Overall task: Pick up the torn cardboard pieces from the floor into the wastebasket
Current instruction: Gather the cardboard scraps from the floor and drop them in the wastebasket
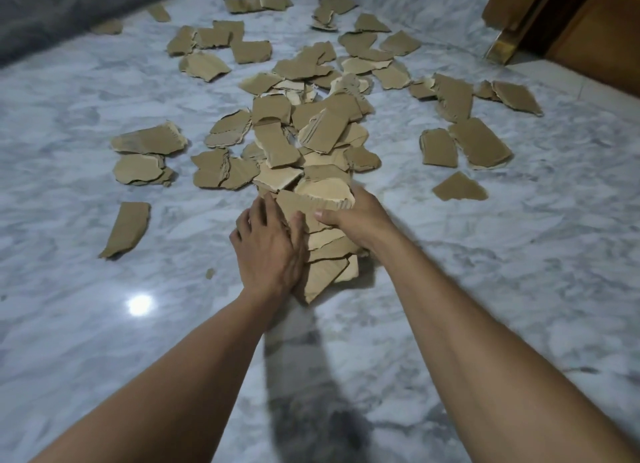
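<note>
1. One white-grey marble floor (485,272) fills the view. A single dark grey surface (52,12) borders it at 10 o'clock; what it is cannot be told.
2. The torn cardboard pieces (304,116) number several dozen, too overlapped for an exact count. They lie scattered from the centre up to 12 o'clock, thickest in a heap just above the centre.
3. At 9 o'clock one long strip (128,228) lies alone. Below it, at 8 o'clock, is one round glare spot (139,305), and nearer the centre one tiny scrap (209,273).
4. Two bare forearms reach in from 7 and 5 o'clock and meet at the centre.
5. The left hand (266,251) is palm down, its fingers spread and nearly straight, and it presses flat against the left side of a stack of pieces (325,254).
6. That stack, roughly half a dozen brown pieces, sits between the two hands at the near end of the heap, with its lower corner pointing to 6 o'clock.
7. The right hand (349,213) grips the stack from the right. Its thumb is curled over the top and its fingers are wrapped round the far edge.
8. At 3 o'clock one piece (460,187) lies apart, with two larger ones just above it.
9. At 1 o'clock stands one wooden furniture piece (588,39) with a brass foot (500,48).
</note>
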